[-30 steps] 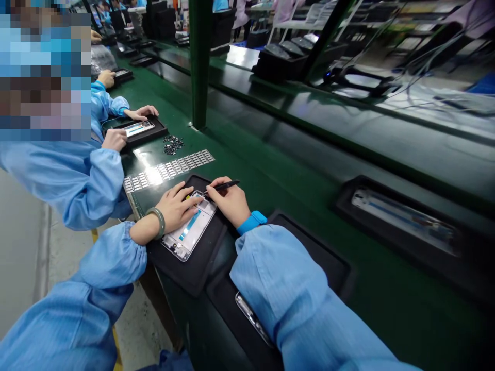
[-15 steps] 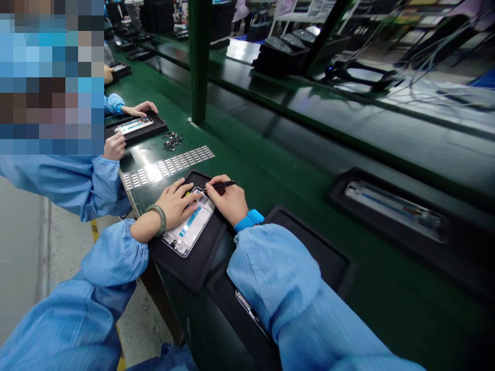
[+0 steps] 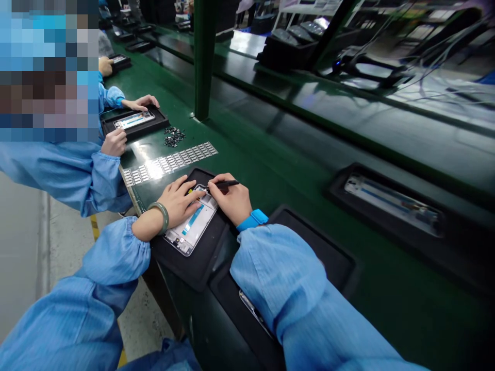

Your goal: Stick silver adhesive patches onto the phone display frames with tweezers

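Note:
A silver phone frame [image 3: 199, 222] with a blue strip along its middle lies at a slant in a black foam tray [image 3: 181, 264]. My left hand [image 3: 178, 202], fingers spread, rests over the frame's left side and upper part. Pinched in my right hand [image 3: 234, 200] is a slim black pen-like tool [image 3: 229, 183]. That hand sits at the frame's top right corner; the tool's tip is too small to make out there. Under my right forearm, a second phone frame [image 3: 253, 310] shows only partly in another black tray [image 3: 228, 296].
Left of me a co-worker's hands [image 3: 115, 141] are at another phone frame [image 3: 135, 120]. A sheet of small labels [image 3: 170, 164] and a pile of small dark parts [image 3: 175, 136] lie between us. A green post [image 3: 203, 62] rises behind. To the right stands a tray with a frame [image 3: 394, 203].
The view has shifted slightly. Both my hands keep nearly the same place on the phone frame, with the black tool still in my right hand.

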The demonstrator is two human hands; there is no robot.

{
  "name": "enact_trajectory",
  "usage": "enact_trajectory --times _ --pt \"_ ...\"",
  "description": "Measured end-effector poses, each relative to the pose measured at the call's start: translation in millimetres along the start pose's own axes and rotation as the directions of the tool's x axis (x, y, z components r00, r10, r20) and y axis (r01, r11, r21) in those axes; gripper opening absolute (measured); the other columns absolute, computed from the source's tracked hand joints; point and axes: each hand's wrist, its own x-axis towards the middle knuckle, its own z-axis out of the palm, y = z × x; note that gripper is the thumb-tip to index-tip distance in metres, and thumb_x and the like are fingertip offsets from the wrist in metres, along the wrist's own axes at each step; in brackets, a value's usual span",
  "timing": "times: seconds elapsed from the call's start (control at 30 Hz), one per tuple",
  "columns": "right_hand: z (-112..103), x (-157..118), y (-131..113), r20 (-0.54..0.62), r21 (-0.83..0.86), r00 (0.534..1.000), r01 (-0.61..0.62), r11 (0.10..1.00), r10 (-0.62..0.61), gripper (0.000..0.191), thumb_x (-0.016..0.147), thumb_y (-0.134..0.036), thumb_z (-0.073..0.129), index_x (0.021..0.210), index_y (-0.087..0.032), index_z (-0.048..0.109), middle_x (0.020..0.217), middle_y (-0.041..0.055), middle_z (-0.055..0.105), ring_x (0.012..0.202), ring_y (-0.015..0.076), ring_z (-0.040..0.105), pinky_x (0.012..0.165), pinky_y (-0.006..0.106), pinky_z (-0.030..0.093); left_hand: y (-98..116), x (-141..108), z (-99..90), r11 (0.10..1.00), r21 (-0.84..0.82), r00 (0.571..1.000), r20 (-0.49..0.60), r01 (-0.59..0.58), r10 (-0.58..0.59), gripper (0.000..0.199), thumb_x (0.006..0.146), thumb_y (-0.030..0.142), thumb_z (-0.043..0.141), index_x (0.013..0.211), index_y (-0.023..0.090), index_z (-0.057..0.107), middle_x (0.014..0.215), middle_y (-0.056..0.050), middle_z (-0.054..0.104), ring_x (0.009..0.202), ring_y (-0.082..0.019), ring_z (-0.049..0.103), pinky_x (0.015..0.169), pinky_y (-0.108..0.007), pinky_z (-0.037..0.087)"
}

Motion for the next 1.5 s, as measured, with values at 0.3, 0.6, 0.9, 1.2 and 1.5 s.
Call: enact_trajectory --times 0.3,0.6,0.9,1.2,1.5 --pt "0 1 -1 0.012 -0.012 1.000 0.005 1.000 -0.005 0.008 0.080 -0.028 0.052 0.078 -0.022 0.057 0.078 0.0006 0.064 0.067 0.0148 0.061 0.066 0.026 0.047 2 1 0.2 1.000 0.014 1.000 0.004 0.006 -0.006 0.037 0.092 0.037 0.044 0.126 0.029 0.053 0.135 -0.009 0.046 0.133 -0.033 0.027 0.102 -0.051 0.032" --pt "-1 2 1 -0.010 -0.017 1.000 0.006 1.000 -0.006 0.006 0.078 -0.026 0.052 0.077 -0.021 0.055 0.075 -0.0001 0.063 0.063 0.0144 0.060 0.062 0.027 0.048 4 2 -0.2 0.999 0.035 1.000 0.007 0.016 -0.016 0.037 0.092 0.037 0.043 0.127 0.031 0.051 0.136 -0.008 0.046 0.133 -0.032 0.027 0.100 -0.051 0.035" --pt "-1 3 3 -0.014 -0.050 1.000 0.021 0.999 -0.021 0.005 0.078 -0.025 0.053 0.077 -0.021 0.054 0.071 -0.0013 0.061 0.061 0.0137 0.059 0.061 0.026 0.047 5 2 1.4 0.999 0.041 1.000 0.002 0.017 -0.017 0.037 0.093 0.039 0.042 0.128 0.032 0.051 0.136 -0.008 0.045 0.133 -0.033 0.028 0.099 -0.051 0.036" --pt "-2 12 -6 0.053 -0.136 0.997 0.061 0.989 -0.055 0.002 0.074 -0.020 0.052 0.076 -0.020 0.054 0.068 0.0000 0.059 0.061 0.0145 0.056 0.061 0.026 0.045 6 3 0.6 0.999 0.029 1.000 -0.002 0.017 -0.017 0.036 0.093 0.039 0.042 0.126 0.029 0.053 0.136 -0.009 0.045 0.133 -0.034 0.027 0.099 -0.052 0.035" --pt "-2 7 -2 -0.018 -0.112 1.000 -0.001 0.994 -0.001 0.007 0.078 -0.026 0.051 0.077 -0.020 0.054 0.070 0.0012 0.061 0.063 0.0157 0.058 0.062 0.027 0.046 6 3 -0.7 0.999 0.027 1.000 0.009 0.020 -0.021 0.037 0.093 0.039 0.043 0.127 0.031 0.052 0.137 -0.008 0.045 0.133 -0.033 0.027 0.100 -0.052 0.035"
